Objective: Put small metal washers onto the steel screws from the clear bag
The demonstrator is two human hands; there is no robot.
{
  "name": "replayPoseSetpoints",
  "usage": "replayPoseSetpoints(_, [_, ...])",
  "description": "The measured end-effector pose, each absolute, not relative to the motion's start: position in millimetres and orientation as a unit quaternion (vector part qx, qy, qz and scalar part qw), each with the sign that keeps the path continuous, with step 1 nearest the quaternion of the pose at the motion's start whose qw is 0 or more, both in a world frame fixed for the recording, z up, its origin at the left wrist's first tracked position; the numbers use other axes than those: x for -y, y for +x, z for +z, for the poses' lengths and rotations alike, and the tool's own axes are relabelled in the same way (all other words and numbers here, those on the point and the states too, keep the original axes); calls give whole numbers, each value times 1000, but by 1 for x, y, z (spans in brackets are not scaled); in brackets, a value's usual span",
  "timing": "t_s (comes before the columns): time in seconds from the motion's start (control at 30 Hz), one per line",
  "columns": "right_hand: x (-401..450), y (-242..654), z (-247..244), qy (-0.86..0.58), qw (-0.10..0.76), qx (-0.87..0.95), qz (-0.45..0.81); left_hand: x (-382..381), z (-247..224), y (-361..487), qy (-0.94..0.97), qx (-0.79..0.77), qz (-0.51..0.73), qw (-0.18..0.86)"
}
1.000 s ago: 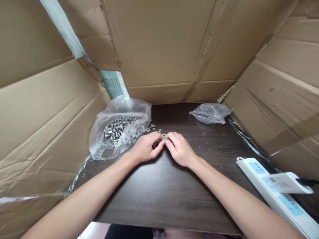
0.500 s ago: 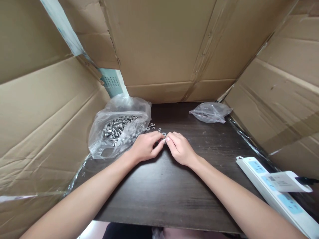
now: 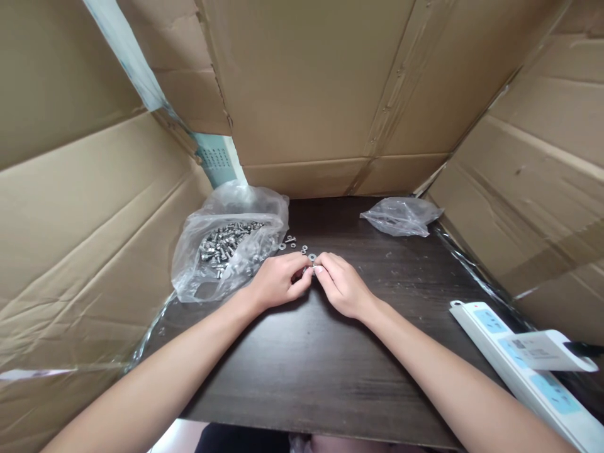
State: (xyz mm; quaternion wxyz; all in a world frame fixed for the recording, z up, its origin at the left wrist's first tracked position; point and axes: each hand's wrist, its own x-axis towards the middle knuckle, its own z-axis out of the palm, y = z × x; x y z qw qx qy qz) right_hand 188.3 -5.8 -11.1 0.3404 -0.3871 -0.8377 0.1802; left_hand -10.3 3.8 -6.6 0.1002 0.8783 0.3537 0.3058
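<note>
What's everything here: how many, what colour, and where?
Table: one, dark brown, centre
Cardboard panels: several, brown, left, back, right
Open plastic bag: one, clear, left
Bolts: many, silvery, inside that bag
Loose hardware: several, silvery, right of that bag
Other plastic bag: one, clear, back right
Power strip: one, white and blue, front right
Labelled flap: one, white, over the strip
Cable: one, black, right edge
Printed sheet: one, blue-green, back left
Small metal piece: one, silvery, pinched centrally
Left hand, right hand: one each, bare, centre
</note>
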Motion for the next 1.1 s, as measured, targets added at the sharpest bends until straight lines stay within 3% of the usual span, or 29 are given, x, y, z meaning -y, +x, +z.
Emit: replayPoseSetpoints(1.1, [6,188,-8,-411,331,832,169,-5,-8,-10,858,-370,327,140])
